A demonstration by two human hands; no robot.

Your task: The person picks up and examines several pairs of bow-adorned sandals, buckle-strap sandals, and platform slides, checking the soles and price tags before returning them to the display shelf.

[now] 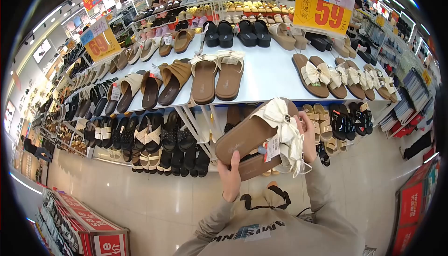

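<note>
A pair of brown slide sandals [238, 140] with cream bow straps is held up in front of my chest, one sandal overlapping the other. My left hand [230, 174] grips the heel end, its thumb on the footbed. Around the strap end on the other side, my right hand [306, 134] is closed, partly behind the bow. A white and red price tag [272, 149] hangs at the straps beside a grey security tag [262, 149]. Just beyond, another brown pair with cream straps [204, 81] stands on the white display table [266, 81].
More brown bow sandals [311, 75] line the table's right side, with tan slides [175, 81] to the left. Lower shelves hold black sandals [175, 128]. A yellow price sign [323, 9] stands at the back. Red sale bins [105, 237] stand on the floor at lower left and right.
</note>
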